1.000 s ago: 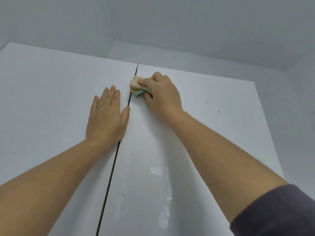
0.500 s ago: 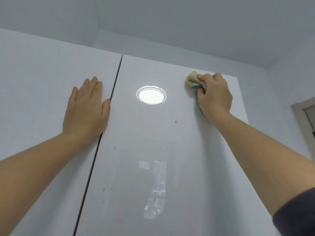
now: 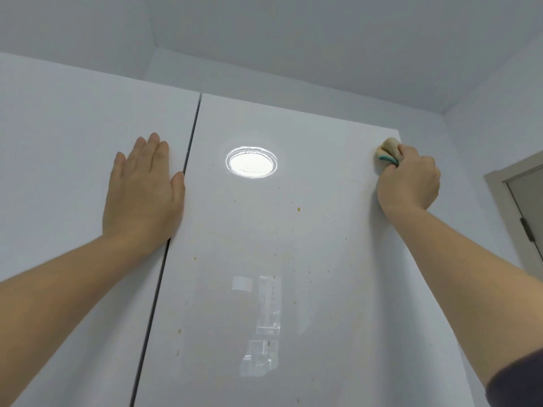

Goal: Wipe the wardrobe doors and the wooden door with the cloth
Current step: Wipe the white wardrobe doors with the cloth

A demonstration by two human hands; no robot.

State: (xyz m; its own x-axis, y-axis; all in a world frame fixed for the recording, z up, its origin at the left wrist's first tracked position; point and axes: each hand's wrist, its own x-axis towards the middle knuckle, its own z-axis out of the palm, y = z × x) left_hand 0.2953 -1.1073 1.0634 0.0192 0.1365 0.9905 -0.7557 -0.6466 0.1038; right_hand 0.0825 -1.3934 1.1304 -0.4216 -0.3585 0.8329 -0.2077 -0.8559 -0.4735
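Two glossy white wardrobe doors fill the view, split by a dark vertical gap. My right hand (image 3: 408,180) grips a beige cloth with a teal edge (image 3: 388,151) and presses it against the top right corner of the right wardrobe door (image 3: 293,245). That door carries small yellow-brown spots across its middle. My left hand (image 3: 144,189) lies flat, fingers together, on the left wardrobe door (image 3: 73,171), its thumb at the gap. A corner of the wooden door (image 3: 529,201) with its frame shows at the far right.
A round ceiling lamp is reflected as a bright oval (image 3: 251,163) high on the right wardrobe door. White ceiling and walls (image 3: 484,136) surround the wardrobe top. A hinge (image 3: 526,229) sits on the wooden door's frame.
My right hand has slid the cloth rightward along the top of the right door, from the centre gap to the right corner. The left hand stays flat in place.
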